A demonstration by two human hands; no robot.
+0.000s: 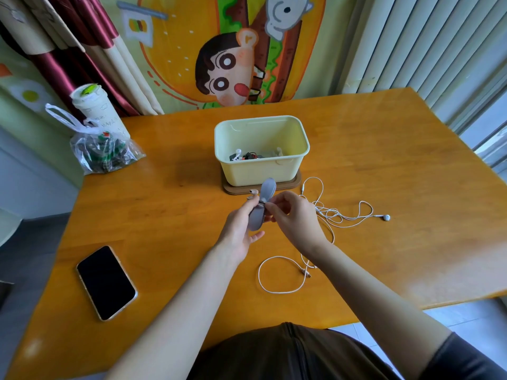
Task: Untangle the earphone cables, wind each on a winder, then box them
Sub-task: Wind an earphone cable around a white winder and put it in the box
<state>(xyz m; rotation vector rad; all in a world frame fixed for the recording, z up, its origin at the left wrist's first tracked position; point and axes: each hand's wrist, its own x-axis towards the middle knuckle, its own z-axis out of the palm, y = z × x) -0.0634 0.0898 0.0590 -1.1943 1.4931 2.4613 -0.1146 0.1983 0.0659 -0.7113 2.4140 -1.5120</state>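
Midair, the left hand (241,229) gripped a grey winder (268,187); the right hand (296,218) pinched the white earphone cable (259,274), probably needing steady tension.

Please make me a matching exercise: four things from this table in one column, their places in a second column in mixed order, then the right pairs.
1. phone
2. grey winder
3. white earphone cable
4. yellow box

a. on a brown tray
b. between left hand and right hand
c. loose on the table, right side
d. flat on the table, near left

Pairs: 1-d, 2-b, 3-c, 4-a
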